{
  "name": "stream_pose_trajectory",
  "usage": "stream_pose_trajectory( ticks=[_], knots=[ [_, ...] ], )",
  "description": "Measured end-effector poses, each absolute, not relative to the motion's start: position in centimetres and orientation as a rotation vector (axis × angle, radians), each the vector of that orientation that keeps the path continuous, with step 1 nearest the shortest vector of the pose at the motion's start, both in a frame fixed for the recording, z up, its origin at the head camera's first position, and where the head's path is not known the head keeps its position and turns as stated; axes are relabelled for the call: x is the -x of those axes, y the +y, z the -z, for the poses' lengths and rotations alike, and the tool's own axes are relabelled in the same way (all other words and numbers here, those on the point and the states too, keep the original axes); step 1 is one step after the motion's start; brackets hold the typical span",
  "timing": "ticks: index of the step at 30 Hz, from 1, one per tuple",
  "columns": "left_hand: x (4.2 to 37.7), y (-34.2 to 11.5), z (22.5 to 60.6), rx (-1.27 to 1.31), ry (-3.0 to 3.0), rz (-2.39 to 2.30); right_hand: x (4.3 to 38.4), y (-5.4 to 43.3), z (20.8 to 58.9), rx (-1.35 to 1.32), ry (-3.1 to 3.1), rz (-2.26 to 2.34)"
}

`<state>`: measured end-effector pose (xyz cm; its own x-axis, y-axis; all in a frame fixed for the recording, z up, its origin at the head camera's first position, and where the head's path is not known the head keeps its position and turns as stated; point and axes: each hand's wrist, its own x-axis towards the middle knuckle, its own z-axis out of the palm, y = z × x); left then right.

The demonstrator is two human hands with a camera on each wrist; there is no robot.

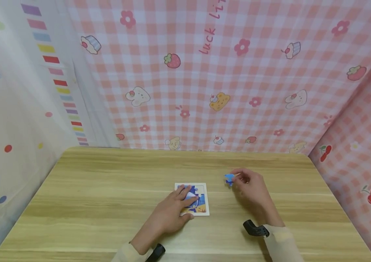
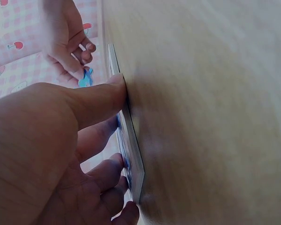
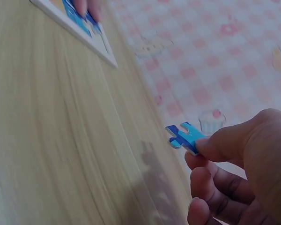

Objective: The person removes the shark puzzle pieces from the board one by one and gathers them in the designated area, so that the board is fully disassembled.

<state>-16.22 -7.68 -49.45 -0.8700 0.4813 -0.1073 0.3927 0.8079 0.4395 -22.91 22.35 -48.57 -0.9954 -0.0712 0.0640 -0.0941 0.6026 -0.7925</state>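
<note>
In the head view, the left hand (image 1: 173,211) lies over the framed jigsaw puzzle (image 1: 207,205) at lower centre, hiding much of the picture. Its grip is spread, fingers flat across the face, with the thumb at the near edge. A pale patch at the puzzle's upper right may be an unfilled slot, though it is too small to be sure.

Right of centre, the right hand (image 1: 251,186) pinches a blue jigsaw piece (image 1: 229,178) between thumb and forefinger; the fingertips cover one end of it. The right wrist view shows the piece raised off the wood-grain tabletop (image 1: 106,196), its light and dark blue tabs clear of the grip. There the puzzle is cut off at upper left, leaving one white corner and some fingertips. The left wrist view sees it nearly edge-on, its face mostly lost.

A stretch of tabletop separates puzzle and piece, and more runs left to the slanting edge. The far edge meets pink gingham cloth (image 1: 195,80). Both cream sleeves (image 1: 283,242) are cropped along the bottom.
</note>
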Motion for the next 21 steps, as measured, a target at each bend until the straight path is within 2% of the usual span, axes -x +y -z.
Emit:
stream_pose_trajectory(
  ticks=[7, 21],
  knots=[
    [16.2, -7.7, 49.6, -0.680, 2.779, -0.615, 23.3, 24.6, 48.8, 0.016, -2.806, -1.383],
    [16.2, -7.8, 49.6, -0.694, 2.775, -0.640, 23.8, 28.3, 49.0, 0.135, -2.893, -1.245]
  ],
)
